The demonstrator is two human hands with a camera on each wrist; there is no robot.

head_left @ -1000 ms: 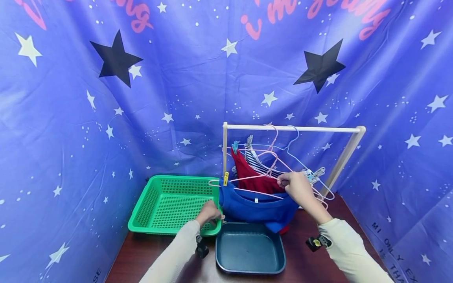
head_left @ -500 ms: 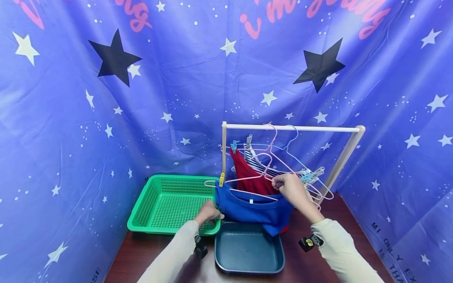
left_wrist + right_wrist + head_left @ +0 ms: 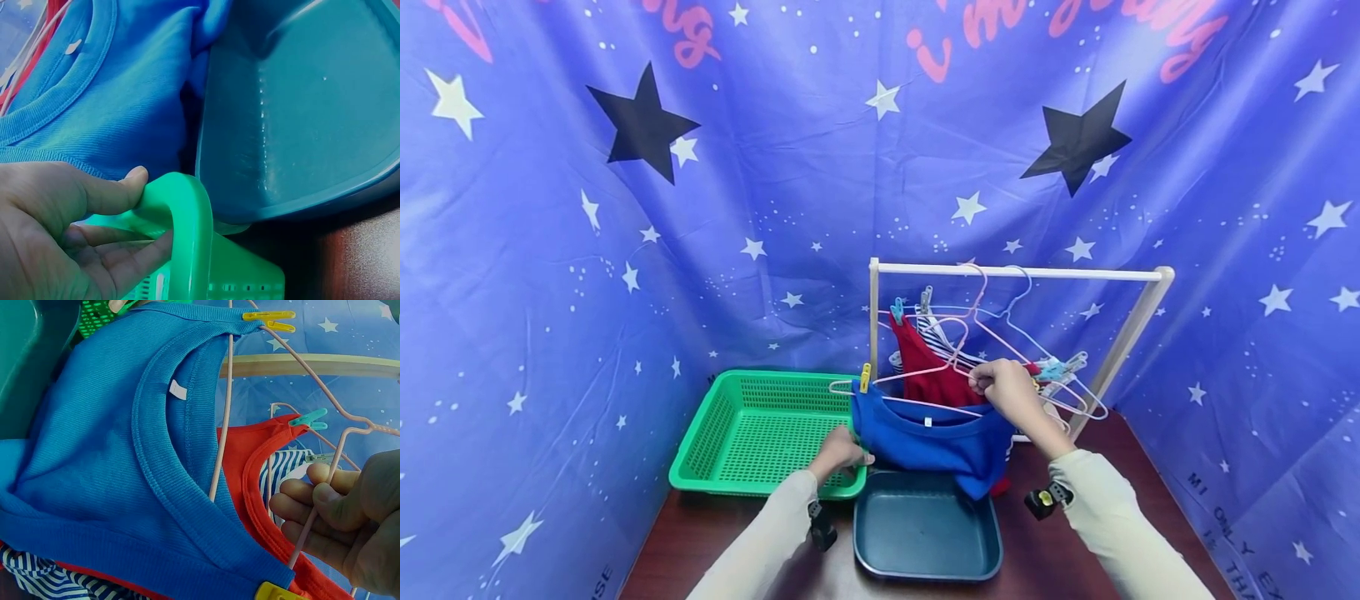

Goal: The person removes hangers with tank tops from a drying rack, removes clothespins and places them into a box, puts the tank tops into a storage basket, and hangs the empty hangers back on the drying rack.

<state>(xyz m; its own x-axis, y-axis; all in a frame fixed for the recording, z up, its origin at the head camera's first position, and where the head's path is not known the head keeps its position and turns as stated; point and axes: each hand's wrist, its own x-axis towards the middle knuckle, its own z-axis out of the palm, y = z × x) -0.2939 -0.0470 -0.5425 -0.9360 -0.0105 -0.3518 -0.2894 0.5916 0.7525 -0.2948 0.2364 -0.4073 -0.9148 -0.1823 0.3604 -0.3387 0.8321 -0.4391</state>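
Observation:
My right hand (image 3: 1011,392) pinches one arm of a pink hanger (image 3: 340,445) between thumb and fingers. From this hanger hangs a blue top (image 3: 928,446), its neckline facing up. Yellow clothespins (image 3: 269,317) hold the top at both shoulders, the lower one partly cut off in the right wrist view. The hanger's hook stands below the rack bar (image 3: 1075,272), apart from it. At the green basket (image 3: 760,492), my left hand (image 3: 839,452) grips the right rim (image 3: 187,231), thumb outside and fingers inside. The top's left side is beside that rim.
Behind the blue top, a red garment (image 3: 921,367) and a striped garment (image 3: 931,333) hang on the rack from a pink and a blue hanger (image 3: 1025,327), held with clothespins. A dark blue tray (image 3: 927,533) sits in front on the brown table (image 3: 1037,558). A starry curtain surrounds everything.
My right hand has moved slightly left with the pink hanger, bringing the blue top closer to the basket. My left hand has stayed on the basket rim.

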